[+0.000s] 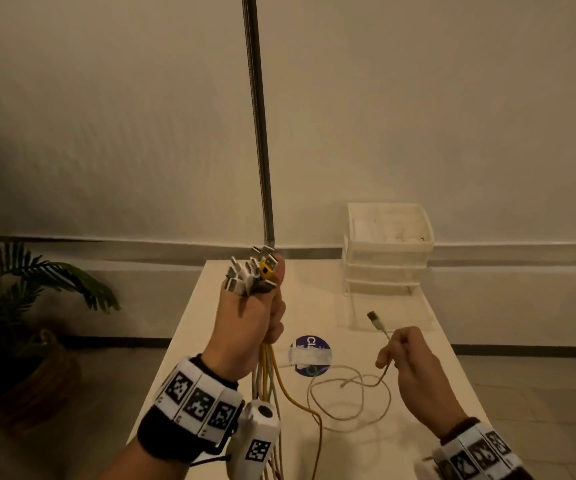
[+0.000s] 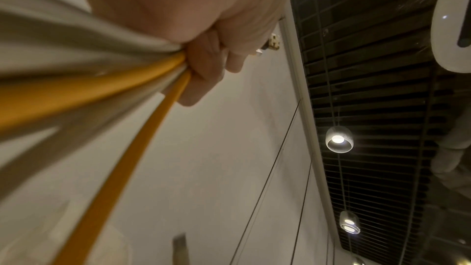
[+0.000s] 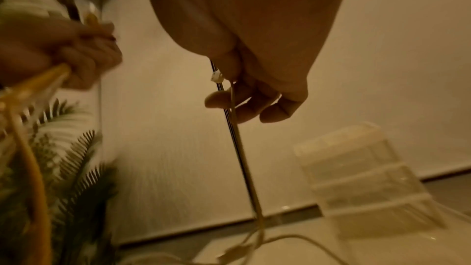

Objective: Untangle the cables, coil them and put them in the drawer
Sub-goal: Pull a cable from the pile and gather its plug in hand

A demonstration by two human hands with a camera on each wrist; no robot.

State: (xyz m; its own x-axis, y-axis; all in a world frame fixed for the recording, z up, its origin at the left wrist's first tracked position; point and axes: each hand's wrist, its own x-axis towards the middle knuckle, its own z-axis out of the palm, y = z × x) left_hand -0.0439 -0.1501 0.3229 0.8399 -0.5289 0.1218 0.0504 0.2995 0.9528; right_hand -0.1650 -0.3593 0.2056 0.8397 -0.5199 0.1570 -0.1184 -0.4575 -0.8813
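Left hand (image 1: 248,327) clenched around a raised bundle of cables (image 1: 268,382), plugs up. Right hand (image 1: 409,358) pinched a single pale cable (image 1: 349,396), looped on the surface (image 1: 401,427).

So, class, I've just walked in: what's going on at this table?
A person is sorting cables. The left hand grips a bundle of cables upright, plugs bunched at the top, with yellow ones among the pale ones. The right hand pinches a single pale cable near its plug; the rest of it lies in loose loops on the table. A drawer unit stands at the far end.
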